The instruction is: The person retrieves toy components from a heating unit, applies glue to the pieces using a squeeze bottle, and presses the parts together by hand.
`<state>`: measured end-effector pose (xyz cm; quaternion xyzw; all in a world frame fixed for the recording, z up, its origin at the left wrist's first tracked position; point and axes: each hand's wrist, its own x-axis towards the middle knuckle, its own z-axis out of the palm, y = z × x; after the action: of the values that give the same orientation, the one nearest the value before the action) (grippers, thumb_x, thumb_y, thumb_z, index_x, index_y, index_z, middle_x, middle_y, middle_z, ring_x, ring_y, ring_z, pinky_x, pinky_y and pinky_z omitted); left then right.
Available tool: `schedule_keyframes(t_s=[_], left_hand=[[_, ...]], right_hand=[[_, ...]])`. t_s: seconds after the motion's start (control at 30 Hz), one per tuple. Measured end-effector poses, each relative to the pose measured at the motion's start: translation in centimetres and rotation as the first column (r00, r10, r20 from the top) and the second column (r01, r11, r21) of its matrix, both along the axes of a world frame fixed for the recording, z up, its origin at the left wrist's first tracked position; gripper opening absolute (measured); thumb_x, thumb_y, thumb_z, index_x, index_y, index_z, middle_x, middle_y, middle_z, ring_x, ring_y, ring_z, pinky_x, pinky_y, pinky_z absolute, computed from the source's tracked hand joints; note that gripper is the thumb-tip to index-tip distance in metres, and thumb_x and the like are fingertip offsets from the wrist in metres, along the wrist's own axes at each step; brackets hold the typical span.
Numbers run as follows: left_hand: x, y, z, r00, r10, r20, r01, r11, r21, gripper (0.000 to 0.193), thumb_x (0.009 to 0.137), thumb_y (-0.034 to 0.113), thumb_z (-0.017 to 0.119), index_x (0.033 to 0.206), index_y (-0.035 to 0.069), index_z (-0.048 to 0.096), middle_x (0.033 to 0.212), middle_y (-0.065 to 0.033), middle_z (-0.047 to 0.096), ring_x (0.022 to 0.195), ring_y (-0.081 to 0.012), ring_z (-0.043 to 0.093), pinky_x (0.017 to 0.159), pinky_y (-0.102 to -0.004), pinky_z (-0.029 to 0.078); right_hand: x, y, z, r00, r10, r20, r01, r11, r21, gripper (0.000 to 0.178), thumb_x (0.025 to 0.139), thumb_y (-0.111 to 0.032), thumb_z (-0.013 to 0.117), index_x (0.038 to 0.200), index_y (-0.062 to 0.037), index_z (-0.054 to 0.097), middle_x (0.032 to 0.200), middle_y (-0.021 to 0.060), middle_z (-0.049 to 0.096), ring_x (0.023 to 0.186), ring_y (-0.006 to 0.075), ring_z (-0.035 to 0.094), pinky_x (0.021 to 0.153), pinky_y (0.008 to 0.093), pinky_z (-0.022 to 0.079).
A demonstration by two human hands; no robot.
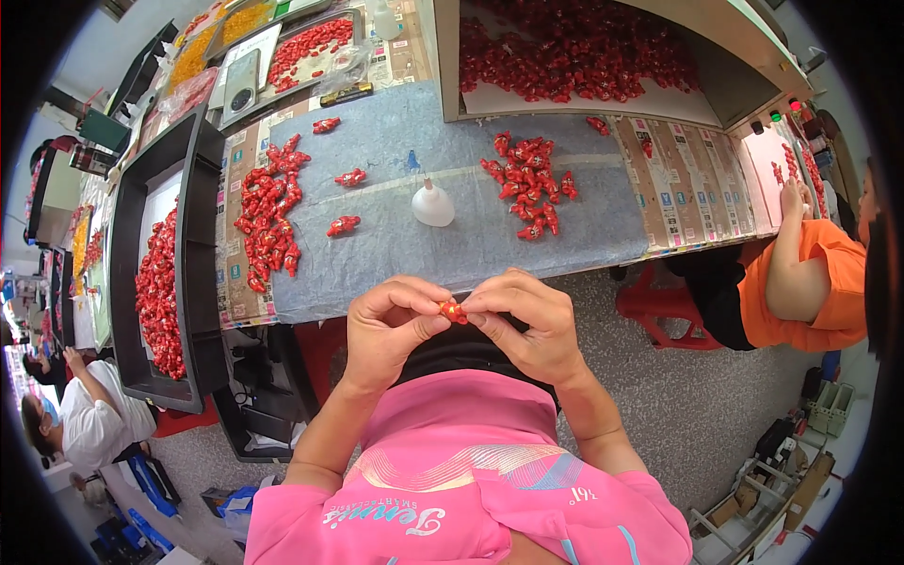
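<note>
Printed cardboard sheets [673,184], tan with small blue and white label squares, line the table at two o'clock; another such strip [234,202] runs at ten o'clock; a dark flat scale with a round dial [241,87] lies at eleven o'clock; clear plastic bags [193,56] of orange pieces sit beside it.

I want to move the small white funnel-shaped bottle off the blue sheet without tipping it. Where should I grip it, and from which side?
Probably from above: the white funnel-shaped bottle stands upright and alone on the blue sheet, narrow tip up. Pinch the neck just below the tip; the wide rounded base looks harder to pinch.
</note>
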<state>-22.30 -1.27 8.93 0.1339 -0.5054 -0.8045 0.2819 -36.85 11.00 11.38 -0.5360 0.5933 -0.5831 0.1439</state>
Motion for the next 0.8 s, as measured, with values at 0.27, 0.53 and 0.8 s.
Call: schedule_keyframes(t_s=[0.27, 0.53, 0.8], left_hand=[[0.4, -1.1, 0.5, 0.991, 0.086, 0.106, -0.062, 0.976, -0.210, 0.018, 0.072, -0.011, 0.071, 0.085, 0.000, 0.065, 0.094, -0.0118, 0.065, 0.086, -0.0172, 0.063, 0.078, -0.0280, 0.053], [0.8, -5.6, -0.1, 0.899, 0.414, 0.144, -0.196, 0.674, -0.713, 0.015, 0.072, -0.004, 0.072, 0.085, 0.001, 0.065, 0.090, -0.0086, 0.066, 0.082, -0.0161, 0.061, 0.072, -0.0258, 0.048], [0.8, -6.6, -0.5, 0.778, 0.628, 0.027, -0.144, 0.220, -0.965, 0.020, 0.066, -0.002, 0.073, 0.083, 0.003, 0.064, 0.086, -0.0083, 0.065, 0.082, -0.0241, 0.059, 0.074, -0.0328, 0.046]], right_hand=[[0.2, -0.9, -0.3, 0.984, 0.013, 0.178, -0.029, 0.996, 0.086, 0.011, 0.078, -0.001, 0.069, 0.089, -0.0017, 0.068, 0.085, 0.0086, 0.066, 0.075, 0.0174, 0.063, 0.065, 0.0267, 0.049], [-5.7, -1.9, -1.0, 0.861, -0.416, -0.292, 0.438, 0.899, 0.012, 0.015, 0.077, -0.001, 0.067, 0.092, -0.0030, 0.067, 0.091, 0.0092, 0.065, 0.082, 0.0236, 0.060, 0.073, 0.0323, 0.049], [-8.2, -6.9, -2.3, 0.681, -0.335, -0.651, 0.484, 0.873, 0.057, 0.021, 0.074, -0.007, 0.067, 0.095, -0.0070, 0.066, 0.092, 0.0047, 0.065, 0.092, 0.0270, 0.055, 0.080, 0.0383, 0.043]])
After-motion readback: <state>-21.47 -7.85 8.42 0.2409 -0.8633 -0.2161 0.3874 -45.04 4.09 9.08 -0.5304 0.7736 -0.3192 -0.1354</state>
